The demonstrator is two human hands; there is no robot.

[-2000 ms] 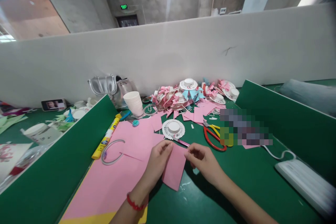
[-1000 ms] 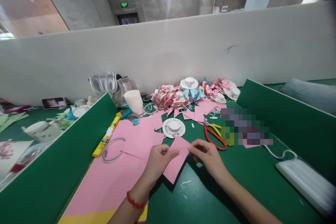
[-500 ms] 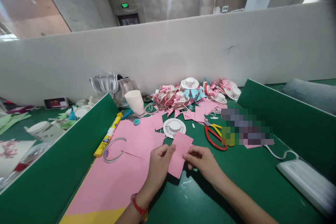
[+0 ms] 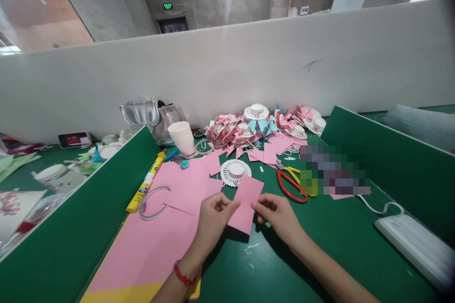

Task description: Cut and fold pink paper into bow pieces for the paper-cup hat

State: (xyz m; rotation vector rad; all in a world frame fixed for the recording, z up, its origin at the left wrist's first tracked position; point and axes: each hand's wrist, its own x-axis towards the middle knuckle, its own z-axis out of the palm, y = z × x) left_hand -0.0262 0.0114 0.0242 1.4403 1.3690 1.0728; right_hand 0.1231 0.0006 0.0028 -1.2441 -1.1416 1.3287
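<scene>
A small pink paper rectangle [image 4: 245, 203] is held just above the green table [image 4: 320, 246]. My left hand [image 4: 213, 222], with a red band at the wrist, pinches its left edge. Its right edge sits between the closed fingers of my right hand [image 4: 279, 215]. Just beyond the paper lies a white paper-cup hat with a fringed brim [image 4: 235, 172]. A large pink sheet [image 4: 156, 241] lies flat under my left forearm, with a yellow sheet [image 4: 138, 293] below it.
Red-and-yellow scissors [image 4: 289, 182] lie right of the hat. A yellow glue tube [image 4: 145, 184], a clear tape ring [image 4: 152, 203] and stacked white cups [image 4: 182, 138] sit to the left. Finished paper hats [image 4: 263, 125] pile at the back wall. Green dividers [image 4: 387, 161] flank the space; a white power strip [image 4: 415, 246] lies right.
The pink rectangle has been turned and lifted between both hands, its top edge now nearer the white hat. Both hands stayed pinched on it.
</scene>
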